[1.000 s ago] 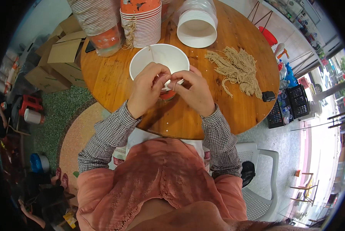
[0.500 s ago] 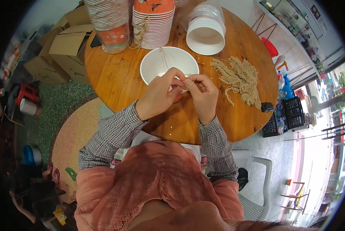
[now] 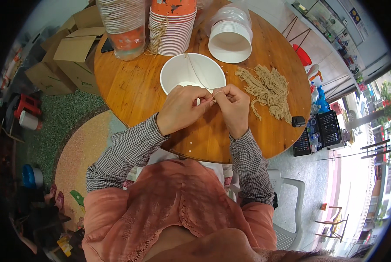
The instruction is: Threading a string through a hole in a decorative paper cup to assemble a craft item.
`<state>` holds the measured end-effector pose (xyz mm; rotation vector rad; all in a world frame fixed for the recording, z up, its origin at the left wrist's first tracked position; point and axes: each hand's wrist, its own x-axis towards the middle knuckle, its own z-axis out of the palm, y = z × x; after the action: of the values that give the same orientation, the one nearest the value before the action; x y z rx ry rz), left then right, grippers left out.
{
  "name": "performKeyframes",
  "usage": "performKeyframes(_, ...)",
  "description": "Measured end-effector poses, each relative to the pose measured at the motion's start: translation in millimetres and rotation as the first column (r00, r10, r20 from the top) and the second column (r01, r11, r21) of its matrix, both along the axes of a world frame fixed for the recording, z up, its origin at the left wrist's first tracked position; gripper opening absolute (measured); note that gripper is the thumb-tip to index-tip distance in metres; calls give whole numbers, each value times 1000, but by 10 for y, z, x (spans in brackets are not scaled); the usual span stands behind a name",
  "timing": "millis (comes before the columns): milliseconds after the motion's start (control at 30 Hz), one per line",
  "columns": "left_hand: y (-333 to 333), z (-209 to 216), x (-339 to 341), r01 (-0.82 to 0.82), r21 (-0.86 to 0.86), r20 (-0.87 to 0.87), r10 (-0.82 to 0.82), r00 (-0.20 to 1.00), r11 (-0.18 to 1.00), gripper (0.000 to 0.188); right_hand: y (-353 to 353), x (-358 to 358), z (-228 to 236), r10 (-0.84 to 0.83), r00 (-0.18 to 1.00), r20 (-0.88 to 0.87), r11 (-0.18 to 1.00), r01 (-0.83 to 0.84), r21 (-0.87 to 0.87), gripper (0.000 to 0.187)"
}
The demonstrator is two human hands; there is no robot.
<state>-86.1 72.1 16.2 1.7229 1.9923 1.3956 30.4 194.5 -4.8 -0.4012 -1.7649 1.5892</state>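
A white paper bucket (image 3: 174,73) sits in front of me, its open mouth facing up toward me. A thin twine cord (image 3: 194,70) starts at its far rim and runs across the opening to my fingers at the near rim. My left hand (image 3: 181,108) is closed in a pinch on the cord, fingertips just in front of the bucket. Close against it, my right hand (image 3: 234,109) also pinches the cord, with a small loop showing by its thumb. My hands partly hide the near rim, and the cord's end is hard to see between the fingers.
On the round wooden table (image 3: 130,91) stand nested orange-and-white buckets (image 3: 171,32), a plastic-wrapped stack (image 3: 124,26) and white buckets lying on their side (image 3: 230,41). A bundle of twine (image 3: 269,91) and a small black object (image 3: 298,121) lie right. Cardboard boxes (image 3: 75,56) stand left.
My fingertips have drawn together at the near rim, and my right hand has turned slightly. More of the cord now shows stretched across the bucket's mouth.
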Motion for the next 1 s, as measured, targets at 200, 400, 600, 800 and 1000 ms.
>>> performKeyframes(200,-18,-38,-42,94,-20,32,-94,995,995,14,245,-21,163,-108,994,-15,992,109,59,11)
performKeyframes(400,-22,-117,-132,128,16,157,-129,979,992,17,206,254,28,-226,964,-141,934,255,251,17)
performKeyframes(600,-19,-78,-119,144,-11,173,-140,975,989,18,30,419,-88,-44,998,-44,991,49,124,15)
performKeyframes(800,-13,-79,-119,164,-40,181,-155,971,986,19,35,311,-137,-41,998,-42,952,52,301,21)
performKeyframes(1000,6,-80,-97,166,1,162,-164,973,986,18,10,260,-219,-43,992,-123,970,70,232,15)
